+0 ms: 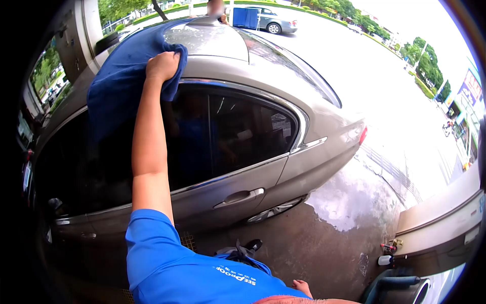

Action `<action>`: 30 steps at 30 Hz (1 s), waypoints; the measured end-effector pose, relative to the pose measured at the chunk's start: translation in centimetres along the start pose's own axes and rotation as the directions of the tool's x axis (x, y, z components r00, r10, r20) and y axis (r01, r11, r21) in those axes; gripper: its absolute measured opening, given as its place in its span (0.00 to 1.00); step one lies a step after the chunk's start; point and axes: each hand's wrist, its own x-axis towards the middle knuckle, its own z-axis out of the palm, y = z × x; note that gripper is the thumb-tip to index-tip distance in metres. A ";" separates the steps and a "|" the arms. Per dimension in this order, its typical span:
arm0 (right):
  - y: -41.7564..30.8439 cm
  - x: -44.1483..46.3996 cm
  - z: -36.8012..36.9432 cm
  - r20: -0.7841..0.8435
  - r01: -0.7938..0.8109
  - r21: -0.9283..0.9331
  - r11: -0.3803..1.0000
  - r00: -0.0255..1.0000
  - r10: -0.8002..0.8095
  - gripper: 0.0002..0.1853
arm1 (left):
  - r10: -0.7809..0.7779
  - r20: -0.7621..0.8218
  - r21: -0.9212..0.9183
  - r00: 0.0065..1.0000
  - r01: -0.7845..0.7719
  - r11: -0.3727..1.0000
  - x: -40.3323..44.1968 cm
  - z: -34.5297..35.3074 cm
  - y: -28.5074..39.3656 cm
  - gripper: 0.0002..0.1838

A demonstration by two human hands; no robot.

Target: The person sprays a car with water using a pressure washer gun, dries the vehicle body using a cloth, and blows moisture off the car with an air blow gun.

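My left hand [163, 66] is closed on the edge of a large blue towel [119, 71], at the roof edge above the side windows. The towel lies spread across the front part of the roof of a grey-beige car [324, 126] and hangs over its near side. Water drops show on the bare roof [207, 40] beside the cloth. Low in the view, my right hand [302, 288] hangs by my body, away from the car; its fingers look loosely extended with nothing visible in them.
Another person [215, 10] stands beyond the car roof. Wet ground with a puddle [339, 207] lies by the rear wheel [276, 210]. At lower right are a white bottle [385, 260] and a dark cylindrical container [400, 291]. A second car [276, 23] stands farther off.
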 end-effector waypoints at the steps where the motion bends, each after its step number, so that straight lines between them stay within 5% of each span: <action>1: -0.3 3.7 -3.6 0.048 0.038 -0.076 0.996 0.998 -0.035 0.12 | 0.007 0.018 0.020 1.000 -0.007 1.000 0.2 0.6 3.0 0.25; 2: -0.7 7.4 -7.2 0.096 0.083 -0.147 0.986 0.993 -0.070 0.10 | 0.025 0.033 0.042 0.999 -0.026 0.999 0.5 1.4 6.2 0.25; 4: -10.1 3.5 -9.0 -0.255 0.024 0.144 0.989 0.967 0.013 0.08 | 0.094 0.009 0.072 0.996 -0.095 0.993 1.6 5.2 11.2 0.24; 8: -14.2 8.2 -14.9 -0.237 0.008 0.324 0.946 0.969 0.073 0.11 | 0.132 -0.028 0.132 0.991 -0.127 0.983 1.7 9.8 21.4 0.23; 10: -15.1 11.6 -16.7 -0.185 0.006 0.123 0.992 0.983 0.017 0.16 | 0.162 -0.089 0.099 0.983 -0.153 0.983 1.6 12.6 25.4 0.22; 12: -19.0 11.4 -18.4 -0.035 -0.046 0.220 0.975 0.998 0.055 0.18 | 0.273 -0.046 0.032 0.961 -0.271 0.962 0.6 15.2 30.9 0.22; 15: -23.0 15.1 -23.7 0.045 -0.036 0.041 0.998 0.998 0.034 0.20 | 0.311 0.060 -0.059 0.949 -0.307 0.950 -2.1 18.7 40.9 0.22; 16: -23.9 16.9 -25.7 0.025 -0.005 -0.022 1.000 1.000 0.006 0.20 | 0.412 -0.145 0.011 0.899 -0.415 0.910 -2.4 21.0 42.3 0.21; 17: -24.9 18.5 -27.8 0.040 0.019 -0.017 1.000 0.999 -0.018 0.20 | 0.334 0.027 0.004 0.942 -0.335 0.942 -2.0 20.3 43.3 0.26; 19: -28.2 20.3 -32.4 0.035 0.041 -0.017 0.999 0.999 -0.040 0.20 | 0.119 0.324 0.002 0.939 -0.126 0.992 -0.7 16.7 43.9 0.37; 25: -37.8 20.4 -42.2 -0.056 0.003 0.120 0.993 0.998 0.003 0.12 | -0.393 0.276 0.261 0.877 0.326 0.909 7.6 13.7 31.2 0.44; 30: -41.2 21.5 -43.2 -0.152 -0.041 0.137 0.990 0.986 0.062 0.11 | -0.375 0.298 0.411 0.878 0.236 0.880 14.8 15.2 22.9 0.38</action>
